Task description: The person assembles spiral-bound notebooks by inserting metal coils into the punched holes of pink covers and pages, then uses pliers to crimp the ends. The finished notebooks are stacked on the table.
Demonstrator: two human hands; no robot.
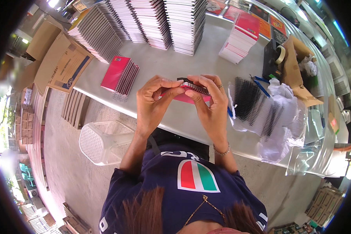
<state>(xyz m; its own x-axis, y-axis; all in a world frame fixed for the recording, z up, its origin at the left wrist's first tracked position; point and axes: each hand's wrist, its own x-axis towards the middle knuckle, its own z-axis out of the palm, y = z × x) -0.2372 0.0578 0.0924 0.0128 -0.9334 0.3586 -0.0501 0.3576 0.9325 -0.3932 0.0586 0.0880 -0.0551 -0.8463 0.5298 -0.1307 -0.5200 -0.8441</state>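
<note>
Close in front of me, above the table's near edge, is a pink-covered notebook (pixel 185 96) with a black spiral coil (pixel 199 88) along its upper edge. My left hand (pixel 154 99) pinches the coil's left end between thumb and fingertips. Closed over the coil and the edge from the other side is my right hand (pixel 208 95), its thumb underneath; the fingers partly hide the notebook. To the right, loose black spiral coils (pixel 246 100) lie on crumpled white wrapping, with blue-handled pliers (pixel 261 86) beside them. A short stack of coil-bound pink notebooks (pixel 116 73) sits to the left.
Tall stacks of spiral notebooks (pixel 185 27) line the table's far side. Pink-covered booklets (pixel 245 29) are piled at the back right, near a tape dispenser (pixel 272 62) and an open cardboard box (pixel 296 72). A white plastic stool (pixel 99 142) stands on the floor at left.
</note>
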